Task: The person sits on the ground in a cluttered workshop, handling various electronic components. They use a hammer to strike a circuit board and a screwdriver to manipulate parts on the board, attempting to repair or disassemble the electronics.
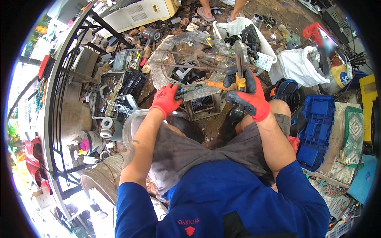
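My left hand (166, 99), in a red glove, rests at the near edge of a grey, ring-shaped work stand (160, 49). Its fingers curl over the end of a narrow green strip (194, 91), which looks like a circuit board. To the right, my right hand (248, 95), gloved in red with black palm and fingertips, is closed around the orange-yellow handle of a chisel-like tool (239, 59). The tool's broad metal blade points up and away from me. Beside that hand an orange-handled tool (216, 84) lies across the stand. A hammer (202, 56) and long metal rods lie farther back.
A crate of scrap parts (115, 95) stands left of the stand. Behind it sits a white bin (268, 39) with dark parts. A white sack (295, 65) and a blue plastic tray (316, 131) are at the right. Another person's feet (206, 15) show at the far edge.
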Available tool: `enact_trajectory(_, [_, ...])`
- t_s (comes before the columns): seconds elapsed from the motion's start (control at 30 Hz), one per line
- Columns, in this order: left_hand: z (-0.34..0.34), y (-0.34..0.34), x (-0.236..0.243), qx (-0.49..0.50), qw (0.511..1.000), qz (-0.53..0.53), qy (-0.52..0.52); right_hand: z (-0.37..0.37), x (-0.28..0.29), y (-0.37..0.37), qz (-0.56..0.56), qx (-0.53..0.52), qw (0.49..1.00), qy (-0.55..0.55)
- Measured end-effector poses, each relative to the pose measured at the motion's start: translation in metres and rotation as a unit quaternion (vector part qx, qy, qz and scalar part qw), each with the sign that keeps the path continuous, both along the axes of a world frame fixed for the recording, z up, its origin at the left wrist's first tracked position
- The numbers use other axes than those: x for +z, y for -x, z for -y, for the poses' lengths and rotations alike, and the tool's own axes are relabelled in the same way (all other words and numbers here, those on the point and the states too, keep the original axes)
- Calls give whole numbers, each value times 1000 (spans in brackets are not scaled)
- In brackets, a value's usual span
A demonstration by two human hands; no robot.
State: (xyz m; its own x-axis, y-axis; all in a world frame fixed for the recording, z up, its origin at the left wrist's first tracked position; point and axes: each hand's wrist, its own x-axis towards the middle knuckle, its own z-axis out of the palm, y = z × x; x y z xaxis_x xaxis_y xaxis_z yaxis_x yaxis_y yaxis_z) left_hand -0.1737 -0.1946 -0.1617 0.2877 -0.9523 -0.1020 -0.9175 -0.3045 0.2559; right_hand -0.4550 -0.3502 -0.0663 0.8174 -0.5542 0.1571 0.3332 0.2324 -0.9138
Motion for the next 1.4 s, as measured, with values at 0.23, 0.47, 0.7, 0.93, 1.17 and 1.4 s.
enact_trajectory(0.23, [3,-7,0,20,999,-22,44,-1,32,-27,-52,26,998,-31])
enact_trajectory(0.47, [9,-15,-10,25,997,-62,33,20,46,-74,-77,28,997,-1])
enact_trajectory(0.7, [16,-4,-2,-29,999,-25,-6,21,42,-78,-87,29,996,-11])
enact_trajectory(0.93, [12,-6,-16,-11,995,-102,17,19,51,-60,-120,18,992,-19])
enact_trajectory(1.17, [13,3,-20,-6,993,-112,31,24,38,-60,-134,52,989,-28])
enact_trajectory(1.4, [14,4,-19,-17,993,-108,36,22,44,-51,-129,68,989,-16])
